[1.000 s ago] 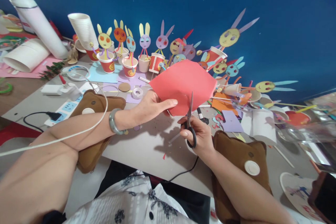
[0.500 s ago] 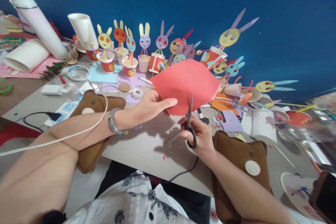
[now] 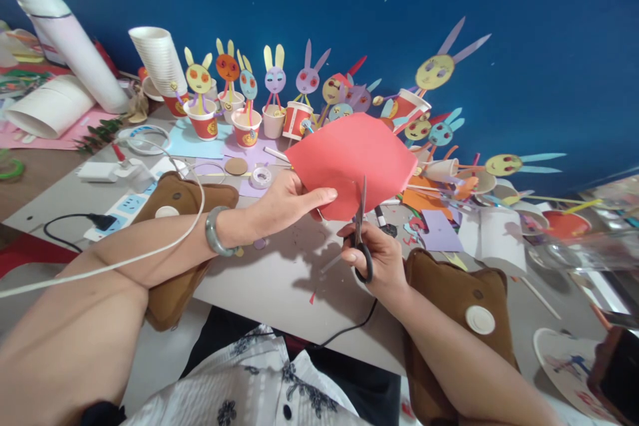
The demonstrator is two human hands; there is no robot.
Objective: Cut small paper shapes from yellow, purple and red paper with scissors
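Observation:
My left hand point(image 3: 287, 208) pinches a sheet of red paper point(image 3: 354, 153) by its lower left part, thumb on top and the other fingers mostly hidden beneath. In my right hand point(image 3: 382, 259) is a pair of scissors point(image 3: 363, 239) with black handles, the fingers closed round the loops. Its blades point up and lie at the lower edge of the paper, between my thumb and the right corner. Under the paper, a small red scrap point(image 3: 312, 297) lies on the grey table point(image 3: 279, 286).
Paper cups with rabbit-faced figures point(image 3: 200, 80) line the blue wall. Brown cushions point(image 3: 459, 319) lie under both forearms. A white cable point(image 3: 150, 256) crosses over my left arm near a power strip point(image 3: 122, 213). A tape roll point(image 3: 260, 176) sits beyond my left hand.
Almost nothing differs. The red paper's right corner has shifted very slightly left; both hands keep their hold and the scissors stay at the lower edge.

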